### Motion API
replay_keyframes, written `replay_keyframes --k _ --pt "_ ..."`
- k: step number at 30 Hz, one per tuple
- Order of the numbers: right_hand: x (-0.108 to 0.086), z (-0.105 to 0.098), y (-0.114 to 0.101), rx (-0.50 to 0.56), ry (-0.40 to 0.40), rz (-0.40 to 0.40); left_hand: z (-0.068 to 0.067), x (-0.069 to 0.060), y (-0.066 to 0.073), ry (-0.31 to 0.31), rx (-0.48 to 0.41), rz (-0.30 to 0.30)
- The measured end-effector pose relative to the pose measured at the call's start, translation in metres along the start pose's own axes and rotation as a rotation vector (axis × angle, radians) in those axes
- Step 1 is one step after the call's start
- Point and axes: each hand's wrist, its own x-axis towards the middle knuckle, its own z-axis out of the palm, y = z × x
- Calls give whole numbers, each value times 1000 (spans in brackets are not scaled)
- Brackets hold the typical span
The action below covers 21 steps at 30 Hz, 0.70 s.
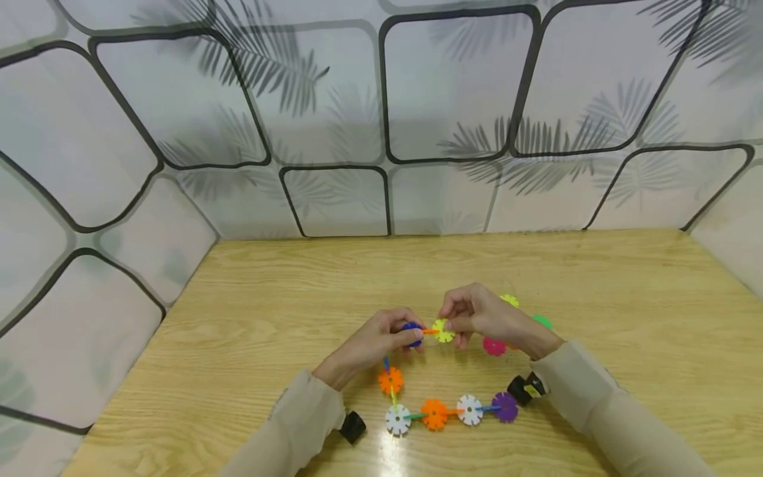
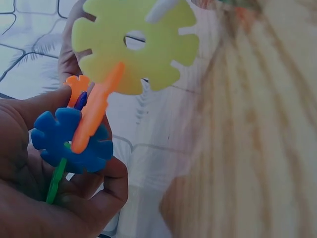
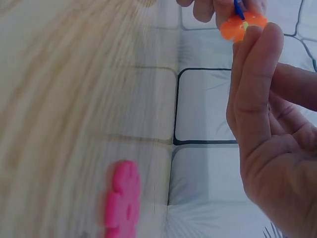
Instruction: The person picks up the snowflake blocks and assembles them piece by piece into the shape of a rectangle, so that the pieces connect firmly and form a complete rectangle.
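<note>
Blue disc [image 1: 412, 334] is pinched in the half-closed left hand [image 1: 381, 334]. By an orange connector [image 1: 429, 331] it is joined to a yellow disc [image 1: 442, 330], which is pinched by the half-closed right hand [image 1: 485, 318] just right of the blue disc. Nearer the person than the blue disc, an orange disc [image 1: 390, 381] is seen.

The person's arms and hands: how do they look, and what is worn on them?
The left sleeve and right sleeve are long, plain, beige. The left hand and right hand wear no gloves. A small black block shows beside each sleeve; the right one has a yellowish patch.
</note>
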Motion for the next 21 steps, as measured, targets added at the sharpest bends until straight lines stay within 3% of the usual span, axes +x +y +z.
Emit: replay_keyframes --k 4,15,21 --pt "1 -3 0 16 6 2 -1 0 2 15 -6 -24" --pt "1 -11 -2 -60 -19 -3 -1 7 6 -17 75 -55" --pt "-8 -33 -9 -145 33 46 -2 13 7 -16 84 -52"
